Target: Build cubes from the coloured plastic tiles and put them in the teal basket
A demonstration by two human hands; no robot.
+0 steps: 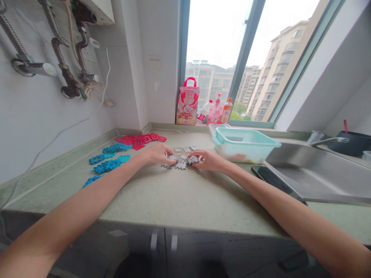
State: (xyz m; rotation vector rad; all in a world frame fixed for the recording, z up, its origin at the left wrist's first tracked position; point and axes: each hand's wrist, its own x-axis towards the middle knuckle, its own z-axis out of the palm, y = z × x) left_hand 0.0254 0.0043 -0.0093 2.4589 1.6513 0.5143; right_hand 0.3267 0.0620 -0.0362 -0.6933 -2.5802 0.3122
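Note:
A cluster of small grey-white interlocking plastic pieces (183, 151) lies on the greenish countertop (174, 197) in front of me. My left hand (158, 153) rests at its left edge, fingers curled down onto the pieces. My right hand (209, 159) is at the right edge, fingers pinched round one white piece (193, 159). Both arms reach forward from the near edge of the counter.
Blue pieces (108, 159) and red pieces (140, 140) lie in rows to the left. A teal plastic basin (246, 143) stands to the right, with a dark phone (274, 179) and a steel sink (319, 173) beyond. Bottles and a red bag (188, 102) stand on the window sill.

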